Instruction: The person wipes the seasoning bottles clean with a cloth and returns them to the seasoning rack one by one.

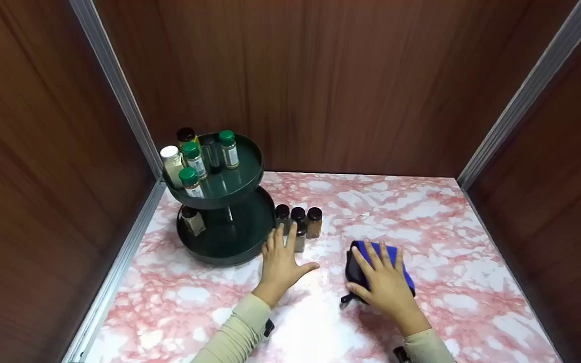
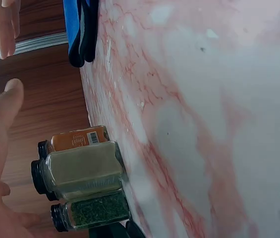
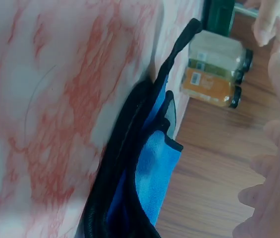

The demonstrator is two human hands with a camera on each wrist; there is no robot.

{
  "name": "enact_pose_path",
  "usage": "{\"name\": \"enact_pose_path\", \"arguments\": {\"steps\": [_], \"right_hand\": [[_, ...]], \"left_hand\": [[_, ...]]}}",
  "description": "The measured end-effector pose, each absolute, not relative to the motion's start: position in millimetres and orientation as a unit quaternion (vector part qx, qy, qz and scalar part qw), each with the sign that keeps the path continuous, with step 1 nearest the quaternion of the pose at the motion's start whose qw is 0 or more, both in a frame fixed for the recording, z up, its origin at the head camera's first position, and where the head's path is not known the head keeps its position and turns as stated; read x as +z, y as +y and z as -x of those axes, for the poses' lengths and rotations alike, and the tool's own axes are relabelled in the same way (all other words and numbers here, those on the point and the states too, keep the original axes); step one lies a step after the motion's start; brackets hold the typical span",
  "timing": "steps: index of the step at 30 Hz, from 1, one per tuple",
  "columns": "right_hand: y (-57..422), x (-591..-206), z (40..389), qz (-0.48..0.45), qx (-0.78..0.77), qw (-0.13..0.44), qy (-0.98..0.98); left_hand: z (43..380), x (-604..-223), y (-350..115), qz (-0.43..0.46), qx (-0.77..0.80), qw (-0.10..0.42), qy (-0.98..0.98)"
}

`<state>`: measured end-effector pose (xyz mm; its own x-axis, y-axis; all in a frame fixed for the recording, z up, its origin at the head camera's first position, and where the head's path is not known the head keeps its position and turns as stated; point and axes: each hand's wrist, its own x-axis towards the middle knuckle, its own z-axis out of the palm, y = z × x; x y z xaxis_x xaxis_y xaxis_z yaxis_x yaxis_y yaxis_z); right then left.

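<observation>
Spice jars (image 1: 314, 228) stand clustered on the table (image 1: 421, 214) beside a tiered rack (image 1: 242, 222); my left hand (image 1: 281, 264) spreads empty near them, my right hand (image 1: 386, 285) above a blue-and-black cloth (image 1: 355, 271). Left wrist view: jars upright. Right wrist view: a gap separates cloth and my fingers.

We can read no words or numbers anywhere. We make out a barcode (image 2: 92, 137) and small blurred print (image 2: 78, 141) on the orange-filled jar (image 2: 65, 143), faint illegible lettering (image 2: 100, 183) on the pale-filled jar (image 2: 80, 168), and unreadable white labels (image 1: 232, 156) on the green-capped bottles (image 1: 227, 137).
</observation>
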<state>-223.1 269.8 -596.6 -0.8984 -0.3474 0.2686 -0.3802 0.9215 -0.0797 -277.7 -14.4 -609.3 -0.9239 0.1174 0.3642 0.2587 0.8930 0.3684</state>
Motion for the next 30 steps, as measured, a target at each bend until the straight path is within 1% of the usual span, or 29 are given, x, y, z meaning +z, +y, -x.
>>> {"name": "enact_pose_path", "arguments": {"steps": [8,17,24,30], "right_hand": [[273.6,-594.8,224.9,-0.160,0.098,0.121,-0.975],[276.2,-594.1,227.9,-0.136,0.131,0.143,-0.972],[279.5,-591.4,231.3,-0.122,0.151,0.131,-0.972],[279.3,-591.0,232.7,-0.101,0.161,0.124,-0.974]], "left_hand": [[288.2,-609.6,-10.1,0.060,-0.280,0.177,-0.942],[300.2,-615.1,-3.7,0.016,-0.303,0.181,-0.935],[307.9,-623.9,1.3,-0.008,-0.330,0.190,-0.925],[312.7,-629.9,4.8,-0.031,-0.352,0.181,-0.918]]}}
